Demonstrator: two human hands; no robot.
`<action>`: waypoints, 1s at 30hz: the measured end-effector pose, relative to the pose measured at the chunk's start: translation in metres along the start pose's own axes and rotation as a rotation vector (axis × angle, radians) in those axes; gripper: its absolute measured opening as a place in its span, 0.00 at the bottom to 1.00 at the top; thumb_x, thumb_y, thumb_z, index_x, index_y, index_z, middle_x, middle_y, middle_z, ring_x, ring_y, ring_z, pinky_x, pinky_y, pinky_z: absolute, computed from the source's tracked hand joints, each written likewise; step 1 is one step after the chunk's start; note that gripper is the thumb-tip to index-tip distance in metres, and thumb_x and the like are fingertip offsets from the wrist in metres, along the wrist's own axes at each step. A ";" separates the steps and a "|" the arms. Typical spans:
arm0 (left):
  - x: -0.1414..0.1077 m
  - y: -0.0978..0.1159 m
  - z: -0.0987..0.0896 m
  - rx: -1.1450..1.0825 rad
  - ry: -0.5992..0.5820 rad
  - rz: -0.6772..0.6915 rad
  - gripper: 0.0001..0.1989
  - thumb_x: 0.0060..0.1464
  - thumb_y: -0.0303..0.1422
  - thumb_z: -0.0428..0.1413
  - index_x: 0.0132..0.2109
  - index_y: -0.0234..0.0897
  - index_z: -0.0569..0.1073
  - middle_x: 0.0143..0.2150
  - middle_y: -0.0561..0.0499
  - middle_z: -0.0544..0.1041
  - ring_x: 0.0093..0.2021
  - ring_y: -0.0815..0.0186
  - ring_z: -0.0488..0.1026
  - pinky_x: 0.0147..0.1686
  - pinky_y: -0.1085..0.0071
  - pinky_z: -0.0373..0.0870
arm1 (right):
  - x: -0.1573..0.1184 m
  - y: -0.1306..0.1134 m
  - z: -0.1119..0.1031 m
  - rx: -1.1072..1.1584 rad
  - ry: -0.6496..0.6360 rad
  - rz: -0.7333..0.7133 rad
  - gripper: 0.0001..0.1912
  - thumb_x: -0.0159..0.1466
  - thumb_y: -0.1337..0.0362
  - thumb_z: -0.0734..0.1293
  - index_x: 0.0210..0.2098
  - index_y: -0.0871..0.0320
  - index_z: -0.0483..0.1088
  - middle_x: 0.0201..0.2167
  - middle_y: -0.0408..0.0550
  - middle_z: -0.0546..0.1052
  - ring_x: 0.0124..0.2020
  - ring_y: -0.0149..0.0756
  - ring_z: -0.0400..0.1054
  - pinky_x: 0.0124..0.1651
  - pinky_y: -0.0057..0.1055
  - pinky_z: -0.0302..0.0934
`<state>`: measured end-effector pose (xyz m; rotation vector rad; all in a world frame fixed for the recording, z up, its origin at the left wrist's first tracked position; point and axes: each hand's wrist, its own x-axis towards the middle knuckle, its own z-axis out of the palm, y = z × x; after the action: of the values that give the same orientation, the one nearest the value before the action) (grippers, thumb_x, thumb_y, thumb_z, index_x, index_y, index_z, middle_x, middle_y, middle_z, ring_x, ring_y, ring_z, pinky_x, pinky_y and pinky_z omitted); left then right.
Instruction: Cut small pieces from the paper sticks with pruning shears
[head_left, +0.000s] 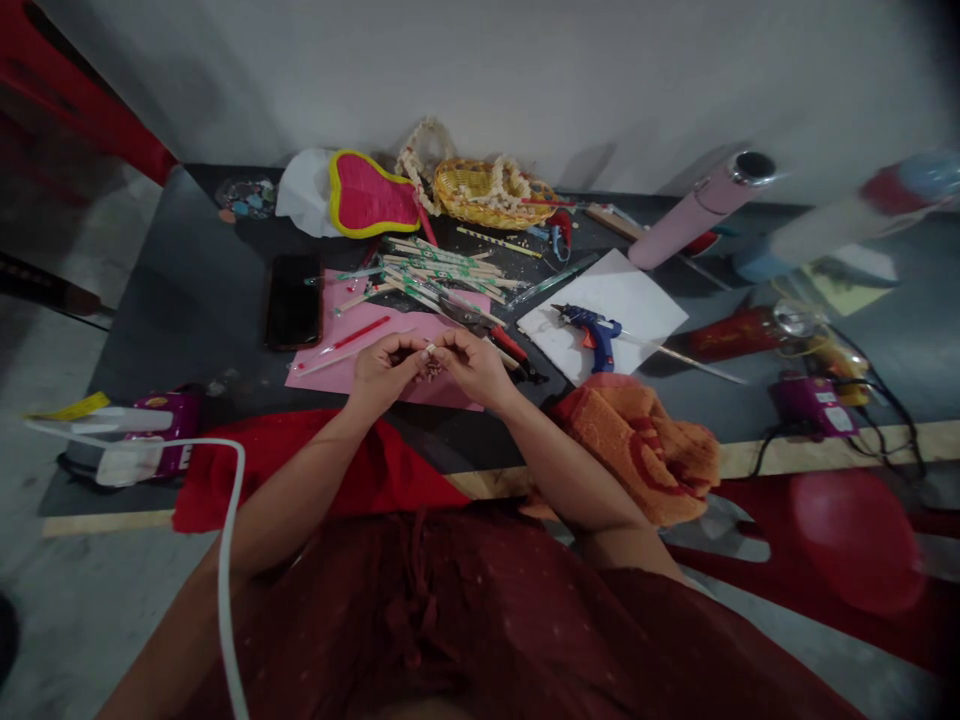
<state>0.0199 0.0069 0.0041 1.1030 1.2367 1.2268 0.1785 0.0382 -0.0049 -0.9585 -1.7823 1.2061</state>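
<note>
Pale small piece sits between the two hands, just above the pink paper sheet; too small to tell what it is. Left hand and right hand face each other, fingers curled, with the fingertips of both close together and pinched on the piece. Forearms rest angled inward over the table edge.

Nearest the hands: red-handled pruning shears lie just beyond the right hand, at the paper's far edge. Bundle of striped wooden sticks is piled past the fingers, partly on the paper. Thin red stick lies on the paper, left of centre. Black smartphone is just left of the sheet, on the dark table.

Right side: blue hot glue gun lies on a white board. Orange towel is bunched at the table edge beside the right forearm. Red cloth hangs over the edge under the left forearm.

Far side, by the wall: yellow wicker basket and a pink padded shape with yellow trim.
</note>
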 end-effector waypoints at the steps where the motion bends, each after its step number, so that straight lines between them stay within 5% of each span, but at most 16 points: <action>1: 0.000 0.000 0.000 -0.009 -0.002 -0.003 0.09 0.46 0.34 0.62 0.33 0.34 0.74 0.22 0.54 0.75 0.21 0.73 0.71 0.22 0.77 0.68 | 0.000 0.001 0.000 0.004 -0.004 0.008 0.10 0.64 0.57 0.63 0.34 0.57 0.68 0.30 0.43 0.71 0.31 0.30 0.65 0.36 0.30 0.62; 30: 0.002 -0.006 -0.002 0.006 -0.038 -0.038 0.08 0.46 0.34 0.62 0.33 0.35 0.75 0.23 0.54 0.75 0.20 0.73 0.69 0.21 0.78 0.66 | 0.000 0.003 -0.003 -0.090 -0.028 -0.004 0.09 0.64 0.58 0.61 0.36 0.57 0.67 0.31 0.44 0.73 0.32 0.31 0.66 0.37 0.30 0.62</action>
<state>0.0184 0.0085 -0.0017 1.0982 1.2283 1.1696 0.1813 0.0399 -0.0069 -0.9937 -1.8729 1.1503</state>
